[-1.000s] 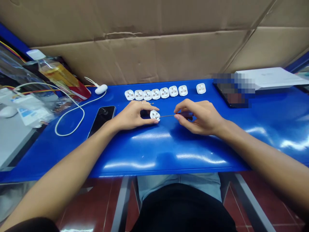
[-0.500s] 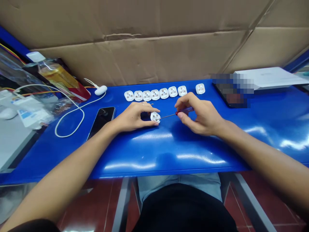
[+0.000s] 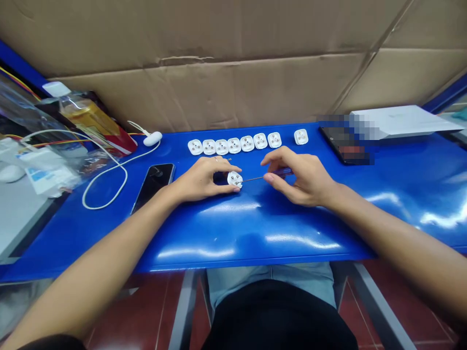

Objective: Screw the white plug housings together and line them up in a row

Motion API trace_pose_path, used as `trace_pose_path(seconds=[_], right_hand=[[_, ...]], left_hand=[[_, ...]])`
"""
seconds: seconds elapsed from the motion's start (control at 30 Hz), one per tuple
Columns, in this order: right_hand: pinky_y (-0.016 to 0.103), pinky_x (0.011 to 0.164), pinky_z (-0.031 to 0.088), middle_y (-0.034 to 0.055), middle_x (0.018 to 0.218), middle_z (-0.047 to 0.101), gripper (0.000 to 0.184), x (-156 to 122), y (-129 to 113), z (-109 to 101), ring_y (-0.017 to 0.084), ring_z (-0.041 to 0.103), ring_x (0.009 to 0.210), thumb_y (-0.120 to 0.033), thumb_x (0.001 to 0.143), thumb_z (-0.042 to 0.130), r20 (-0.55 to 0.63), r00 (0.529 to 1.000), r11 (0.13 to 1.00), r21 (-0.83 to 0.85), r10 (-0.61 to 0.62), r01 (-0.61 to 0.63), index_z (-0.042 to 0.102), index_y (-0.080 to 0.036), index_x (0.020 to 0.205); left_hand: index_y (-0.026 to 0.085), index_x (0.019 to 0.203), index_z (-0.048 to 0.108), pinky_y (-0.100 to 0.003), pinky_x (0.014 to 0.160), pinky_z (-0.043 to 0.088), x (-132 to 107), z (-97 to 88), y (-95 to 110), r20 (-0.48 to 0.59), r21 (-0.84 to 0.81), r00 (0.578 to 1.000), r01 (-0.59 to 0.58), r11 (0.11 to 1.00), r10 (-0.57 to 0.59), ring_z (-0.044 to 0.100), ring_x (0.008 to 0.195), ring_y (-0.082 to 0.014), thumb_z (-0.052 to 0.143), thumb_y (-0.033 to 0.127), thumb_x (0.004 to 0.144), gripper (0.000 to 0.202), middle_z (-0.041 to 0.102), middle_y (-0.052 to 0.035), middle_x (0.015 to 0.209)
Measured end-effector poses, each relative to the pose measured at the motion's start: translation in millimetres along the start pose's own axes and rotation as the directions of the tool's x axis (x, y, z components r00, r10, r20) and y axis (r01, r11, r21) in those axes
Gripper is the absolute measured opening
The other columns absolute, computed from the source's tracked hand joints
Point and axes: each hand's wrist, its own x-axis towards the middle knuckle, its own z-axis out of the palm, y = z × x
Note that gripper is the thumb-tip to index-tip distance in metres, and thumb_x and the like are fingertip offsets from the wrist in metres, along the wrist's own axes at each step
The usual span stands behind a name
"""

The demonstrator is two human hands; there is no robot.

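the glossy blue tabletop point(image 3: 251, 233) carries a row of seven white plug bodies point(image 3: 234, 145), an eighth plug body point(image 3: 301, 137) just apart, a black smartphone point(image 3: 153, 181) and a looped white cable point(image 3: 105, 182) beside it.

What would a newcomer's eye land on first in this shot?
The glossy blue table fills the middle of the view, with a row of white plug bodies along its far side. At the centre, the left hand pinches a white plug body, and the right hand holds a thin screwdriver pointed at it.
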Motion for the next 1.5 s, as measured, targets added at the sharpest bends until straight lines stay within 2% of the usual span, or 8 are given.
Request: trace_pose_path(seconds=[0.07,0.2,0.33,0.5,0.67,0.93,1.33,1.5], right_hand=[[0.031,0.07,0.056,0.0052,0.101,0.077,0.022,0.0,-0.9,-0.4,0.021,0.075,0.083,-0.024,0.097,0.061,-0.004,1.0,0.998,0.057,0.017,-0.016,0.057,-0.023,0.119],[0.03,0.057,0.047,-0.0018,0.077,0.074,0.015,0.3,-1.7,-0.2,0.019,0.07,0.062,-0.029,0.102,0.058,0.016,0.992,0.992,0.006,0.126,-0.126,0.055,-0.025,0.116],[0.031,0.064,0.052,0.0008,0.084,0.075,0.023,0.8,-1.8,-0.3,0.02,0.073,0.069,-0.026,0.099,0.059,0.011,0.999,0.994,0.097,0.05,-0.051,0.051,-0.023,0.12],[0.029,0.054,0.044,-0.0039,0.071,0.072,0.015,1.0,-2.3,-0.1,0.018,0.068,0.056,-0.031,0.103,0.058,0.022,0.988,0.987,0.054,0.153,-0.154,0.052,-0.025,0.115],[0.032,0.062,0.053,-0.0029,0.079,0.071,0.029,1.6,-2.8,-0.4,0.02,0.073,0.067,-0.021,0.096,0.061,0.018,0.997,0.981,0.178,0.073,-0.075,0.047,-0.026,0.12],[0.035,0.07,0.061,0.0024,0.091,0.072,0.025,1.6,-3.4,0.3,0.023,0.077,0.079,-0.022,0.096,0.061,-0.011,0.997,0.977,0.201,0.079,-0.075,0.048,-0.025,0.118],[0.031,0.061,0.056,0.0008,0.083,0.075,0.016,0.2,-1.4,1.2,0.022,0.077,0.072,-0.025,0.099,0.062,-0.041,0.99,0.985,0.118,0.134,-0.129,0.054,-0.026,0.112],[0.032,0.069,0.059,0.0018,0.092,0.077,0.018,-0.2,-2.0,1.9,0.021,0.078,0.079,-0.025,0.098,0.062,-0.041,0.994,0.989,0.116,0.101,-0.096,0.054,-0.026,0.114]], left_hand=[[0.022,0.129,0.078,-0.035,0.089,0.054,0.2,0.4,0.6,-0.004,-0.002,1.0,0.001,1.0,-0.001,0.073,0.099,-0.0233,0.078,0.056,0.092,0.05,0.079,-0.007,0.11],[0.021,0.128,0.078,-0.033,0.087,0.054,0.4,1.1,2.0,-0.001,-0.013,1.0,-0.018,1.0,0.018,0.073,0.097,-0.023,0.078,0.056,0.092,0.05,0.079,-0.0073,0.109],[0.02,0.128,0.078,-0.033,0.087,0.053,0.3,1.0,3.2,0.0,-0.015,1.0,-0.014,1.0,0.014,0.073,0.097,-0.0229,0.078,0.055,0.092,0.049,0.08,-0.0076,0.109],[0.022,0.13,0.077,-0.034,0.089,0.054,-0.2,0.7,2.9,0.011,-0.009,1.0,-0.012,1.0,0.012,0.073,0.099,-0.0237,0.078,0.054,0.092,0.049,0.08,-0.0076,0.11],[0.022,0.129,0.077,-0.034,0.089,0.055,-0.2,1.3,2.5,0.007,-0.012,1.0,-0.014,1.0,0.014,0.074,0.099,-0.023,0.079,0.054,0.092,0.049,0.08,-0.0067,0.111],[0.021,0.129,0.077,-0.033,0.088,0.053,-0.2,1.4,2.8,0.007,-0.007,1.0,-0.026,1.0,0.026,0.073,0.098,-0.023,0.079,0.054,0.093,0.049,0.079,-0.0072,0.11],[0.021,0.13,0.077,-0.032,0.087,0.051,-0.2,2.0,4.1,0.02,0.016,0.999,-0.033,0.999,0.033,0.071,0.097,-0.0226,0.077,0.055,0.094,0.05,0.078,-0.0065,0.107],[0.018,0.129,0.077,-0.032,0.088,0.052,-0.4,2.3,4.9,0.017,0.014,0.999,-0.045,0.999,0.044,0.072,0.097,-0.0223,0.078,0.053,0.094,0.05,0.078,-0.0077,0.107]])
